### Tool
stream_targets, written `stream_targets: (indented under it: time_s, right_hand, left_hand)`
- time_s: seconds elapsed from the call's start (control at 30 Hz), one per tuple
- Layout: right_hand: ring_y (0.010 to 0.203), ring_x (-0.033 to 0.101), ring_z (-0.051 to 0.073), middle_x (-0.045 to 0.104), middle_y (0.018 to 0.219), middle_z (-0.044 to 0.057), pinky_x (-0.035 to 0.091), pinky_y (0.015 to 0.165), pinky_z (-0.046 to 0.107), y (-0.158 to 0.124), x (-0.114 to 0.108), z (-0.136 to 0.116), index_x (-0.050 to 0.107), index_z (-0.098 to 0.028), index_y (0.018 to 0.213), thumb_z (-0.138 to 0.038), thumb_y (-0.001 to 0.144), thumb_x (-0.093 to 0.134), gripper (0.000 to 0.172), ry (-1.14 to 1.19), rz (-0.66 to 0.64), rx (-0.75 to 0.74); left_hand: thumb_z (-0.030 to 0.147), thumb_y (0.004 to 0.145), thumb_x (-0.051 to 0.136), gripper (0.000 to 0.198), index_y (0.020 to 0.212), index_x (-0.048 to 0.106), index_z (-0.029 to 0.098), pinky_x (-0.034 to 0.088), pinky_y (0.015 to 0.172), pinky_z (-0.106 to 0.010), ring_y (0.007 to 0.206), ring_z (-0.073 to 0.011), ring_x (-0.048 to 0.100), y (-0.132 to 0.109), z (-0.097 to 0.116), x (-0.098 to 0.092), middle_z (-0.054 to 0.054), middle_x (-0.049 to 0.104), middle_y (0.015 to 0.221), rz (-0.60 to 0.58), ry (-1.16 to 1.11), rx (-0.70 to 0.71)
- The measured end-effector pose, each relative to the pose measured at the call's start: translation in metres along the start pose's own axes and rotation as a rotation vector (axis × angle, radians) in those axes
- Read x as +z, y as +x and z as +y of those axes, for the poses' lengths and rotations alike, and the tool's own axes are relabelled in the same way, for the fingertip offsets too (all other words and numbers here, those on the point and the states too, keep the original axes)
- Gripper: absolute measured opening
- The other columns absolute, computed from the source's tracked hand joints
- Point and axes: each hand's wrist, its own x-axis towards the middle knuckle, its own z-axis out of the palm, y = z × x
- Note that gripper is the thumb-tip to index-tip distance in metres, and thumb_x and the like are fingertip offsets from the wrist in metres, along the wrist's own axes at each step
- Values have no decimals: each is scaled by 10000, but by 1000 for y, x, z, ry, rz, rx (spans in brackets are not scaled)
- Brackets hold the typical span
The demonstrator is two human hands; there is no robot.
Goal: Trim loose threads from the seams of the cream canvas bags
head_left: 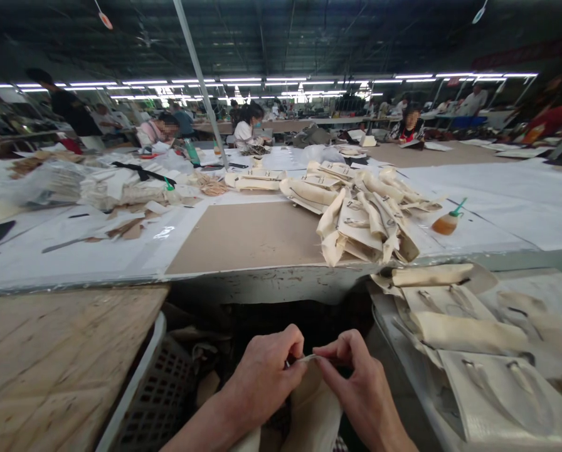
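Observation:
Both my hands are low in the view, below the table's front edge. My left hand (265,373) and my right hand (360,383) pinch the top edge of a cream fabric piece (312,411) between thumbs and forefingers, fingertips almost touching. The piece hangs down between my wrists. A heap of similar cream pieces (365,213) lies on the table ahead, right of centre. More cream pieces (469,333) are stacked on a lower surface at my right.
A brown board (248,235) covers the table (64,251) ahead. An orange bottle with a green cap (446,223) lies right of the heap. A wooden board (50,351) and a white crate (153,383) sit at my left. Several people work at tables farther back.

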Motion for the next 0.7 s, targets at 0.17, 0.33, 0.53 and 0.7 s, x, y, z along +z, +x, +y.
stream_targets:
  time_s: [0.17, 0.33, 0.53, 0.7]
  right_hand:
    - [789, 717, 188, 746, 822, 2, 552, 713, 274, 4, -4, -2, 351, -264, 741, -237, 828, 589, 255, 2, -27, 46]
    - [739, 708, 184, 749, 819, 9, 545, 670, 276, 6, -2, -5, 347, -266, 748, -212, 817, 576, 245, 3, -35, 26]
    - [723, 691, 172, 726, 798, -15, 526, 676, 278, 7, 6, -9, 332, -273, 767, -188, 821, 557, 247, 16, -48, -13]
    - [753, 677, 166, 699, 784, -34, 502, 710, 279, 9, 4, -9, 334, -267, 764, -167, 821, 565, 258, 11, -79, -25]
  left_hand:
    - [237, 759, 643, 100, 847, 600, 218, 371, 625, -220, 719, -141, 569, -3, 5, -17, 47, 638, 775, -127, 81, -35]
    - [278, 793, 671, 119, 900, 678, 226, 417, 683, -239, 809, -170, 615, -5, 8, -20, 20, 673, 870, -169, 269, -5]
    - [199, 931, 538, 134, 849, 641, 173, 415, 599, -272, 761, -202, 644, 0, -3, 2, -32, 684, 847, -141, 651, 242]
    - [113, 908, 509, 170, 793, 626, 154, 367, 542, -272, 662, -183, 613, 2, -14, 5, -38, 674, 778, -156, 694, 451]
